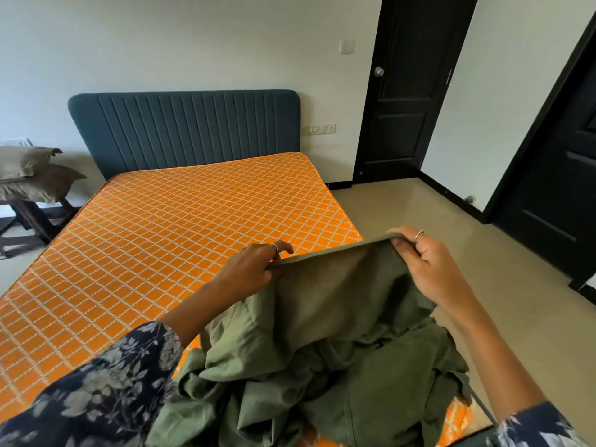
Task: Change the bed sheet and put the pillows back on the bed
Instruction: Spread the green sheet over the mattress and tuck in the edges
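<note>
You are standing at the foot of the bed with the olive green bed sheet [322,359] bunched in a crumpled heap on the near corner of the bare orange mattress [161,227]. Your left hand [248,272] pinches one end of a raised sheet edge, its fingers clamped on the fabric, and your right hand [425,269] grips the other end, thumb in front and fingers curled behind, so the hem stretches taut between them above the heap. The rest of the mattress lies uncovered up to the dark teal headboard [183,127]. Two pillows [32,175] in matching olive cases sit stacked on a dark stand beside the bed at far left. A black door [409,91] stands right of the headboard.
</note>
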